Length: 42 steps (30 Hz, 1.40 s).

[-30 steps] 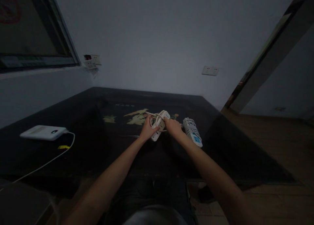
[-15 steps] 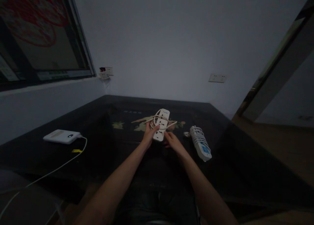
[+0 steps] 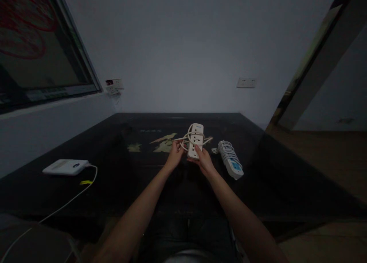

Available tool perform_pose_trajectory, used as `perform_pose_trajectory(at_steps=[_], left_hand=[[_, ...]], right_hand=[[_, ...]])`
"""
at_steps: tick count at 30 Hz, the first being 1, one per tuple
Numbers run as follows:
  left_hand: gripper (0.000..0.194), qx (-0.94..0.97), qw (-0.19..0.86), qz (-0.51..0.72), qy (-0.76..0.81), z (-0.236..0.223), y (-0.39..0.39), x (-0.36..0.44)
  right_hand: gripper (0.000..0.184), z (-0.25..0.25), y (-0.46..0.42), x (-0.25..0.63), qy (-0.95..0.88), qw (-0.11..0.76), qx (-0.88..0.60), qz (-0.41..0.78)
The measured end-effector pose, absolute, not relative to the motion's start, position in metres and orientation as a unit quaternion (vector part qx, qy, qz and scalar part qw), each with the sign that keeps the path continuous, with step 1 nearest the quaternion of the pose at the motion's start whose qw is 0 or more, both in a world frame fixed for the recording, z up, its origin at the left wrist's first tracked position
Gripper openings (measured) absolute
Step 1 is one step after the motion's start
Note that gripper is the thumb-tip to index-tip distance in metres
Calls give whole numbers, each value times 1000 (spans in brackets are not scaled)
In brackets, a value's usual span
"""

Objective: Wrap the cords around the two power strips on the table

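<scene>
Two hands are seen at work in the head view, over the middle of a black table, with a white power strip raised between them and pointing towards the far edge. The strip's pale cord lies across its face in a few loose, uneven loops, some standing out past both sides; judged on that, the wrap is partial and unsecured, with slack to be accounted for. By comparison, the second strip, lying towards the right edge, carries a coiled lead in close turns. The right hand grips the near end of the raised strip, thumb on top, fingers beneath, forearm slanting in from the near edge. The left hand is angled inward, fingers bent and apparently pinching the cord beside the strip; exact fingertip contact cannot be confirmed in the dim light. A white device lies near the left edge, thin cable attached, beside a yellow tag.
</scene>
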<state>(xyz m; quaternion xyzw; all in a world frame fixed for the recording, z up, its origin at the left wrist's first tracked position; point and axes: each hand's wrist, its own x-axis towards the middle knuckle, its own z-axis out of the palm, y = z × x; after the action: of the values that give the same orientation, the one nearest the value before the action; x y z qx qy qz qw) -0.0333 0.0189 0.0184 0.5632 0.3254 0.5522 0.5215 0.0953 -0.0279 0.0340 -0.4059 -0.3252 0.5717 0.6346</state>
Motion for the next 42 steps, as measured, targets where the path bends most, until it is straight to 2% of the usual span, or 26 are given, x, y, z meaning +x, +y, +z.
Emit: perform_pose_trajectory(at_steps=[4,7,12,20,25,27,30,34,36,42], left_hand=[[50,529,589,523,317,19,11,-26],[52,524,602,490,350,19,8,-26],[47,526,571,484,405,21,16,-39],[56,561,502,503,424,31,23,-54],[78,610,452,477,443,39,17,-59],[82,606,449,469,459,40,16,-61],[73,558,511,445,479,41,15,-65],[39,508,633,398,428,42,12,-68],[29,497,662,410,384,44,11,-68],[27,471,710,436,288,48,12,-67]], right_hand=[[24,38,-22,110,-278,688,-391,545],[22,41,-22,124,-289,680,-410,535],[25,44,-28,133,-407,611,-441,516],[25,43,-26,133,-458,571,-460,503],[32,35,-19,140,-530,557,-492,407],[32,30,-16,142,-550,547,-508,374],[30,25,-13,142,-562,546,-510,355],[37,22,-13,134,-597,560,-465,338],[39,20,-13,130,-599,567,-441,354],[36,16,-12,129,-566,568,-452,390]])
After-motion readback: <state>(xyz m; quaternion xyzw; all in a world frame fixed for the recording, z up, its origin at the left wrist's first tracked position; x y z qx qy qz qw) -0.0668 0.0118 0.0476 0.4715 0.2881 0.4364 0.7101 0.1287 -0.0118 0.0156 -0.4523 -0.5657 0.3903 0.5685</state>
